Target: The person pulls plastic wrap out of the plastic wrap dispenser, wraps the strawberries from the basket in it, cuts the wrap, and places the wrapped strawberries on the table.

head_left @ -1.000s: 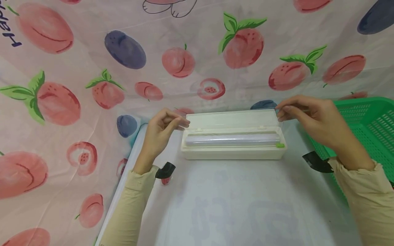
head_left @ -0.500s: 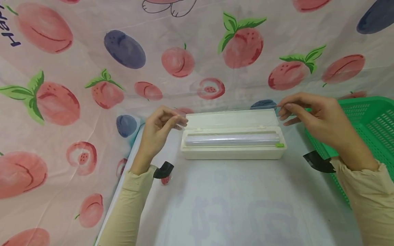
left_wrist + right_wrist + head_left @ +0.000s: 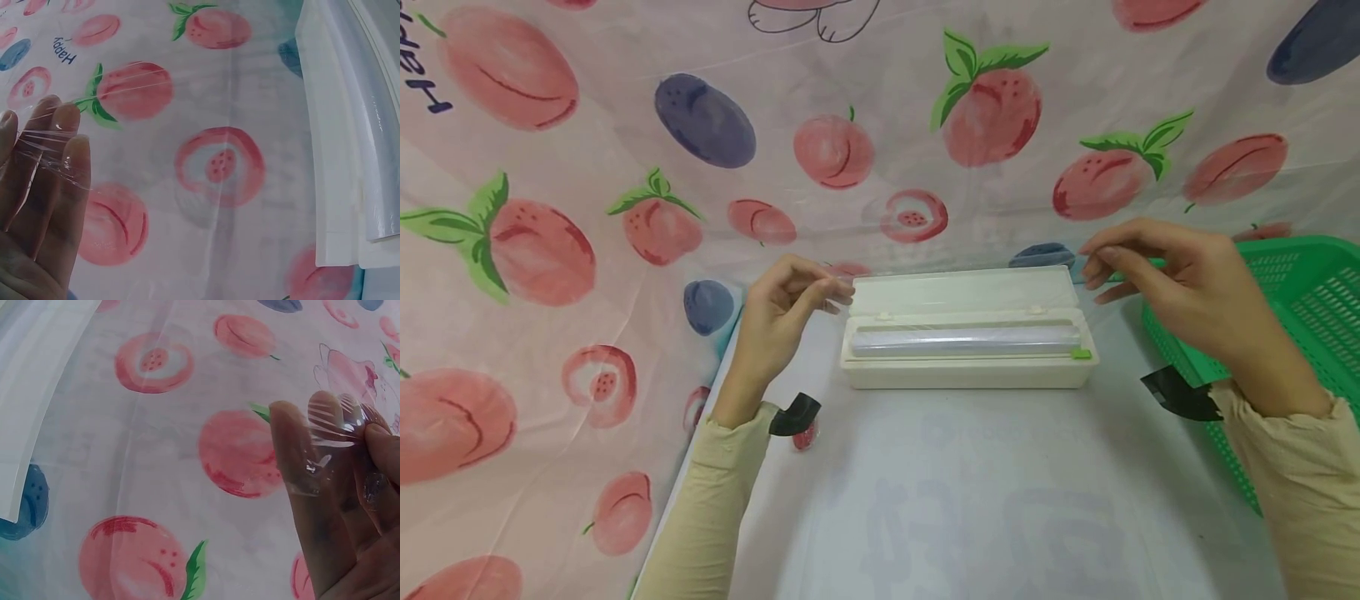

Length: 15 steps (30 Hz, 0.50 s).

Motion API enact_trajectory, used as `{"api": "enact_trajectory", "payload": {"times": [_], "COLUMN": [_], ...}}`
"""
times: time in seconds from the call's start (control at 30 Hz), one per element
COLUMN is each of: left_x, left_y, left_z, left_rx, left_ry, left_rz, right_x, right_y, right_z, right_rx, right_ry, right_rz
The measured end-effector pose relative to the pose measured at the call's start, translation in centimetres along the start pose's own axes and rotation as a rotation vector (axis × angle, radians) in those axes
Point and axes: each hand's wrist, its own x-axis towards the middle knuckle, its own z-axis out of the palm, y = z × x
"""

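Peach-printed sheeting backs the counter; left hand and right hand pinch clear film at ten and two o'clock of the dispenser. Likely light, clingy, easily torn: best held by corners.

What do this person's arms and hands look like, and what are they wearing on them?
The left hand and right hand wear no gloves. The left sleeve and right sleeve are long, pale beige and wrinkled, with gathered ends. Beside those ends, the left black piece and right black piece jut inward, flat and bent; what they are is unclear.
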Motion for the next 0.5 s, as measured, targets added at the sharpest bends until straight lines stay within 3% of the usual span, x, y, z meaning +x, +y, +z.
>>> {"api": "enact_trajectory", "payload": {"times": [0.5], "left_x": [0.12], "left_y": [0.84], "left_z": [-0.07], "left_rx": [-0.027], "left_ry": [0.031], "left_rz": [0.048], "right_x": [0.07], "right_y": [-0.62], "right_z": [-0.31], "right_rx": [0.02], "right_ry": [0.035], "right_rz": [-0.048]}}
